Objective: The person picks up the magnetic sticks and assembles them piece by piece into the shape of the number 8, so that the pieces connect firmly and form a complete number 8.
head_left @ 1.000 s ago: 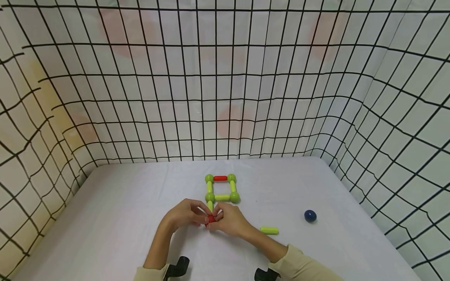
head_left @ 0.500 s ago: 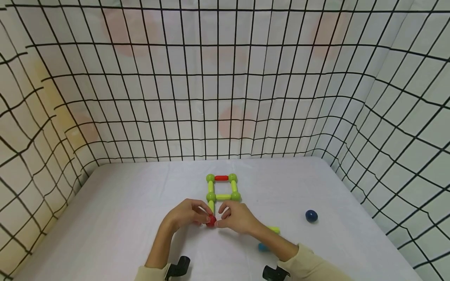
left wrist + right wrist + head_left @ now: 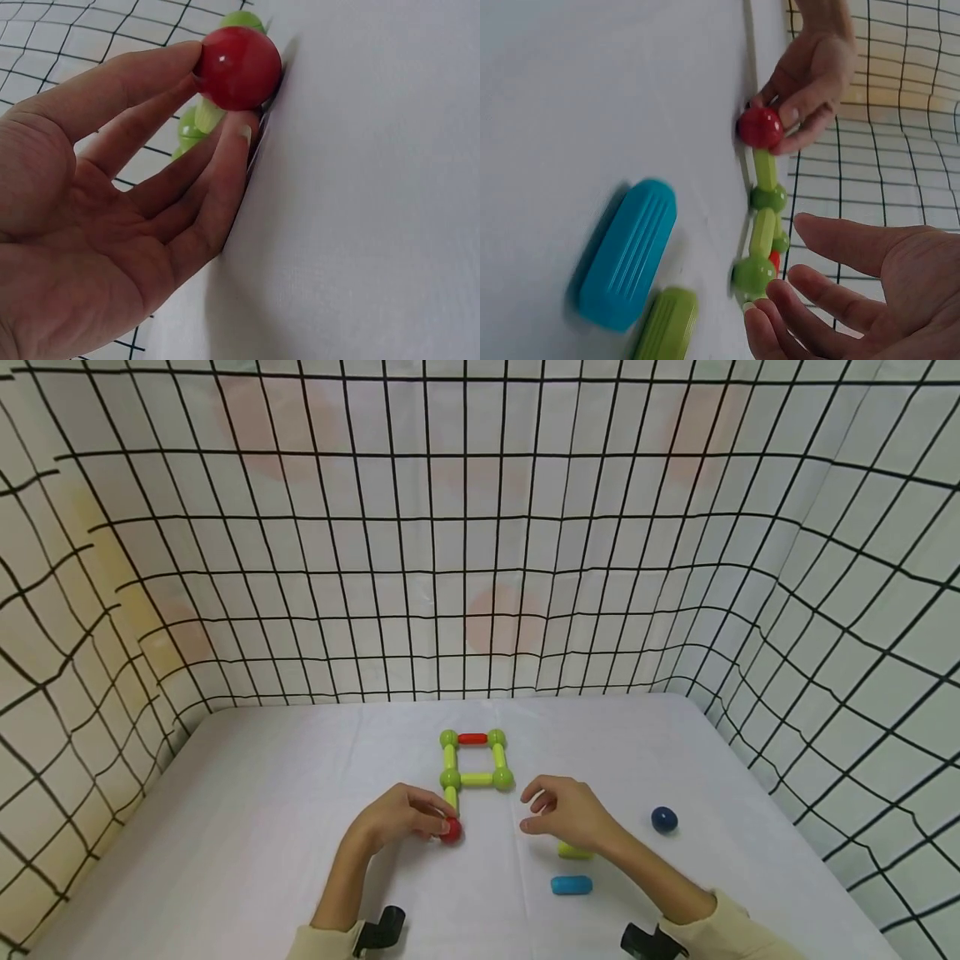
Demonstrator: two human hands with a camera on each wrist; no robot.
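My left hand (image 3: pixel 399 817) pinches a red ball (image 3: pixel 452 831) between thumb and fingers at the near end of a magnetic-looking stick-and-ball shape. A light green stick (image 3: pixel 451 798) runs from that ball to a green ball (image 3: pixel 450 778), a corner of a square of green balls, green sticks and one red stick (image 3: pixel 472 739). To the right, my right hand (image 3: pixel 567 812) hovers with loosely bent fingers and holds nothing. Under its wrist lies a loose green stick (image 3: pixel 573 852), partly hidden. Nearer me is a blue stick (image 3: pixel 628 255), ridged along its length.
A dark blue ball (image 3: pixel 664 820) sits on the white table (image 3: pixel 262 827) to the right. Black netting (image 3: pixel 480 543) over white walls encloses the table's back and sides. Both wrists wear black camera mounts.
My right hand has let go of the red ball and moved right, over the loose green stick. The blue stick has come into full view. My left hand stays on the ball.
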